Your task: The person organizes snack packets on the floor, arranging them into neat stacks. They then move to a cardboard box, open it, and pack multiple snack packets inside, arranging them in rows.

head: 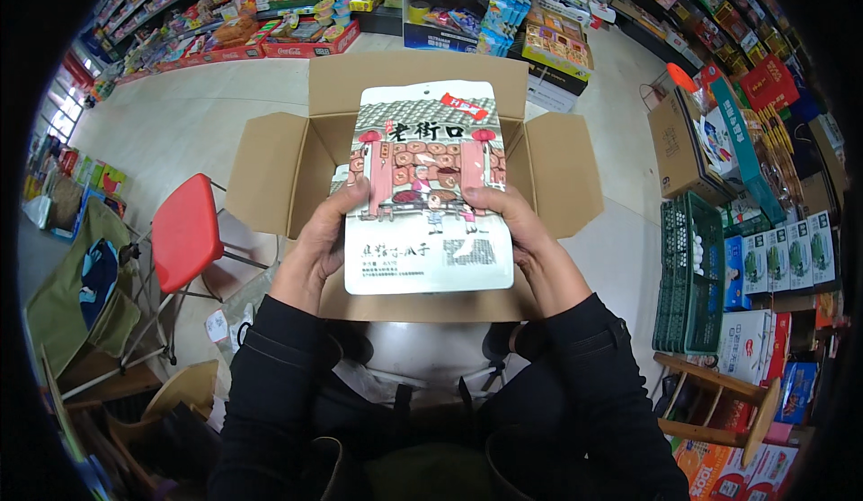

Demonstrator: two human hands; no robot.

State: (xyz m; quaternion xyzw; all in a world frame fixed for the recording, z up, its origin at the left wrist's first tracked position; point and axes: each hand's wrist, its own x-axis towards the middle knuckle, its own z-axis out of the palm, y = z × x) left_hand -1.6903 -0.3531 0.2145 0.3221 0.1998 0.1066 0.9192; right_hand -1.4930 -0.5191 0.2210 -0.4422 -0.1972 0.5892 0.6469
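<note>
A white printed snack pouch [431,177], illustrated with a shop front and red lanterns, is held upright before me. My left hand [330,231] grips its left edge, thumb on the front. On the opposite edge, my right hand [519,224] holds it the same way. Fingers of both hands are partly hidden behind the pouch. Below it stands an open cardboard box [418,309] with its flaps [566,174] folded outward. Part of another similar pouch [339,176] shows inside, at the box's left; the pouch in my hands hides most of the interior.
On the left are a red-seated folding stool [185,231] and an olive cloth chair [74,285]. A green plastic crate [684,285] with eggs, a wooden stool [715,400] and stacked cartons [694,143] line the right. Snack shelves [290,42] stand beyond the tiled floor [202,123].
</note>
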